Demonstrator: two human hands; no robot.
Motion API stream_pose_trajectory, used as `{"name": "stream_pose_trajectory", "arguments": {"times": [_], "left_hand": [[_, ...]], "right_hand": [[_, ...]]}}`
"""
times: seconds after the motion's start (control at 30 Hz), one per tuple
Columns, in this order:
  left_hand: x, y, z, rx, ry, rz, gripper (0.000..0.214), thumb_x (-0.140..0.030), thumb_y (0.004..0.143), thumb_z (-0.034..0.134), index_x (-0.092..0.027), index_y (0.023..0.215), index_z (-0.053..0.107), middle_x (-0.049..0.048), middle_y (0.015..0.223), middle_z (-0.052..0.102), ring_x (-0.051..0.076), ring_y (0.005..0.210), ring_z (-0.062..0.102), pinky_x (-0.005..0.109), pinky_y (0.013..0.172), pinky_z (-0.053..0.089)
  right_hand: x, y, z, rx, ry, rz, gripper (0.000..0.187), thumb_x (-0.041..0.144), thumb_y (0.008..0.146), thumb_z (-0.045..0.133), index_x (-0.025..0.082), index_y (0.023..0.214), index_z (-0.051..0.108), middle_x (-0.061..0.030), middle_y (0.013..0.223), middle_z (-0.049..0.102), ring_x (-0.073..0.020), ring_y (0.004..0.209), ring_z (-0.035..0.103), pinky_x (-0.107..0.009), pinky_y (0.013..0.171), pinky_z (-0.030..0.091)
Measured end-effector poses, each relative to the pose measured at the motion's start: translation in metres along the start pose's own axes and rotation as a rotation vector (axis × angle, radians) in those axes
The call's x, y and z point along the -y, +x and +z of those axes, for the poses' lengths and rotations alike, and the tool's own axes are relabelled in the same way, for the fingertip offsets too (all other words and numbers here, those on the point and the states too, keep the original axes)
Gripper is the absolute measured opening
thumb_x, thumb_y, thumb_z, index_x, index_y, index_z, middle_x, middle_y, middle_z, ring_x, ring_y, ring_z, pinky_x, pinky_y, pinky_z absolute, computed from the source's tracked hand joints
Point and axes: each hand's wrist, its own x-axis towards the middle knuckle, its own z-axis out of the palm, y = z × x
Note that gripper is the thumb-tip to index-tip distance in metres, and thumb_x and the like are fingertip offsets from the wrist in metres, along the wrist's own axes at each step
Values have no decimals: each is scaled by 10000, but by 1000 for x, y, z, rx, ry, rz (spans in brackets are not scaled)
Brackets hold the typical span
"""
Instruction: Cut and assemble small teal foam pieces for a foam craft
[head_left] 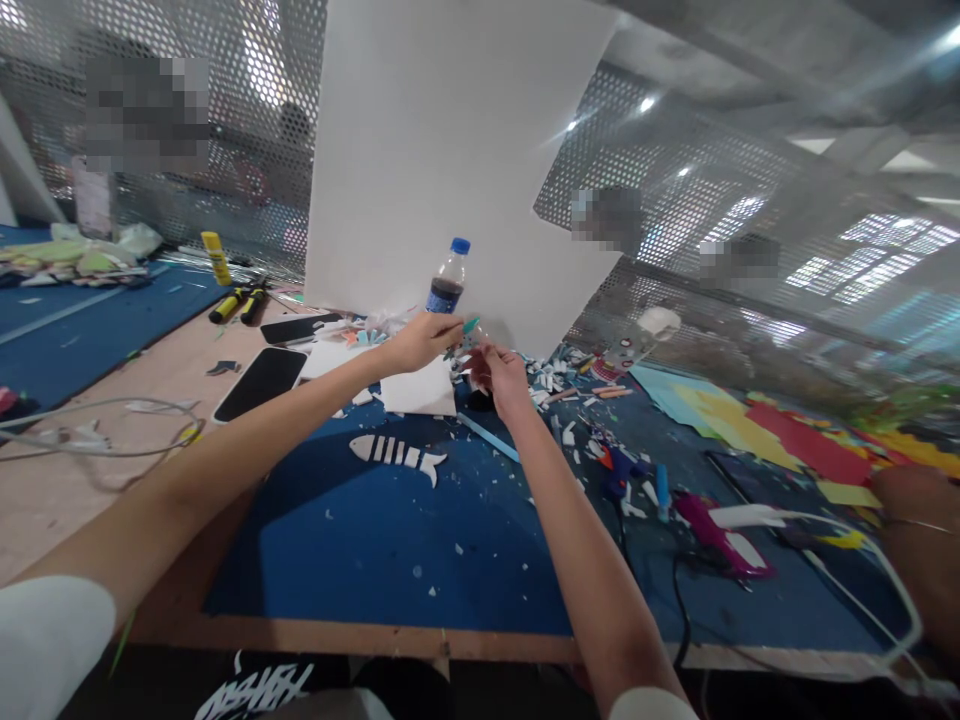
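Both arms reach far across the blue cutting mat (360, 540). My left hand (424, 338) is closed in a pinch on a small teal piece (470, 325). Close beside it my right hand (501, 375) has its fingers curled around a small dark red item I cannot make out. The two hands nearly touch, just in front of a soda bottle (448, 277) with a blue cap. A white sheet (420, 390) lies under the hands. On the mat nearer me lies a white fish-skeleton cutout (397, 455).
A large white board (450, 150) leans on the perforated metal screen behind. Two dark phones (262, 383) lie at the left, near yellow-handled tools (238, 303) and a glue stick (217, 258). Coloured paper sheets (757, 425), scraps, a glue gun (720, 535) and cables fill the right. Another person's arm (919, 540) is at the right edge.
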Motion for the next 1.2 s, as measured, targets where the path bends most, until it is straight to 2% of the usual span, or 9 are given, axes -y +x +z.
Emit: {"name": "stream_pose_trajectory", "arguments": {"times": [0.23,0.4,0.5,0.6,0.7,0.8,0.9,1.0,1.2], "left_hand": [[2,6,-11,-69,-214,-93,365,-385,866,411,-177,566,415,-35,530,324,83,481,291,260,506,222],[1,9,-17,-105,-347,-96,404,-441,855,434,-175,552,401,-30,546,329,79,497,284,257,517,229],[-1,9,-22,-127,-420,-99,405,-436,841,469,-173,539,405,-32,543,328,75,492,270,256,513,232],[-2,9,-25,-137,-469,-94,409,-423,838,477,-172,526,395,-34,541,312,70,485,266,254,506,231],[-2,9,-28,-142,-517,-101,394,-397,844,472,-171,531,394,-32,545,310,67,479,285,247,489,224],[2,10,-31,-187,-583,-129,374,-377,845,479,-168,541,417,-29,548,317,63,476,318,235,473,231],[8,12,-34,-250,-633,-149,369,-367,845,484,-167,539,431,-36,536,312,55,457,313,222,481,272],[12,14,-36,-301,-671,-171,365,-342,841,493,-165,527,432,-42,520,300,50,448,312,208,488,305],[11,16,-41,-404,-698,-259,359,-329,832,497,-164,523,419,-45,510,286,49,445,302,180,456,300]], "right_hand": [[-1,4,-9,-316,-49,-167,383,587,726,533,206,757,534,-13,764,620,-64,414,446,-206,329,281],[-8,11,-16,-348,-66,-207,368,574,701,561,213,760,518,-1,769,545,-103,620,507,-203,475,406],[-14,13,-16,-339,-66,-207,372,588,705,553,223,765,513,-5,805,546,-120,741,514,-214,579,433],[-16,13,-12,-253,-39,-177,437,663,701,505,236,795,521,-21,904,586,-139,890,532,-245,707,453],[-9,6,-4,-66,-9,-101,636,791,687,326,221,804,581,-66,898,647,-184,940,580,-311,784,464],[1,-3,2,210,55,30,855,859,642,143,177,785,639,-112,780,674,-223,863,635,-349,802,468],[7,-10,5,417,148,150,931,875,615,109,142,772,660,-122,697,667,-226,732,657,-366,763,484],[8,-11,5,444,181,183,929,880,608,128,132,756,659,-109,651,661,-215,649,652,-369,718,496],[4,-7,3,402,149,214,916,865,631,111,137,818,636,-115,672,673,-204,614,643,-363,675,500]]}}
